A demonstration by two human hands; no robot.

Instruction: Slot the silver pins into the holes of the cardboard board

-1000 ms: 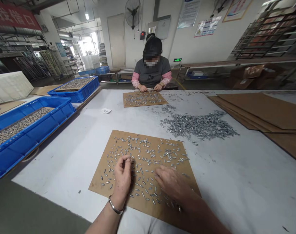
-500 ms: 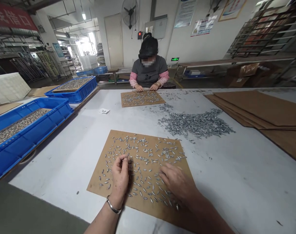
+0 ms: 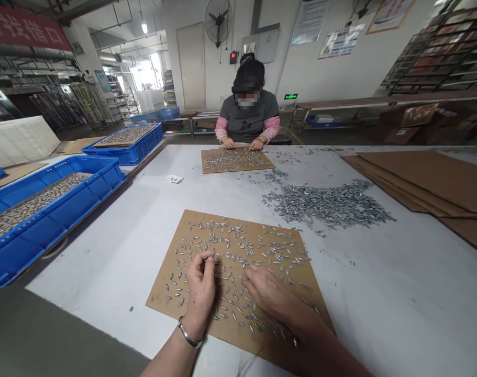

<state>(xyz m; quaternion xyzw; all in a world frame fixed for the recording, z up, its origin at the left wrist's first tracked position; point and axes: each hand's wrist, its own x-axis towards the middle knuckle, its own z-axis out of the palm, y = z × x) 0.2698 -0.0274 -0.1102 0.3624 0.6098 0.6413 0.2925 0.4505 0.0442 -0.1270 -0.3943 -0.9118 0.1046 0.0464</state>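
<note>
White tabletop (image 3: 116, 246) fills the workshop foreground; at its left, a near blue crate (image 3: 65, 217) holds a sheet strewn with small metal bits (image 3: 37, 201), and a far blue crate (image 3: 144, 149) is topped with another such sheet; behind them stands a white bin (image 3: 18, 139), its contents hidden; silvery pieces (image 3: 277, 251) lie scattered over the brown board (image 3: 159, 299) under both hands; the left hand (image 3: 201, 285) pinches thumb to forefinger, whether on a piece I cannot tell; the right hand (image 3: 267, 290) curls low over the board, its grip hidden.
</note>
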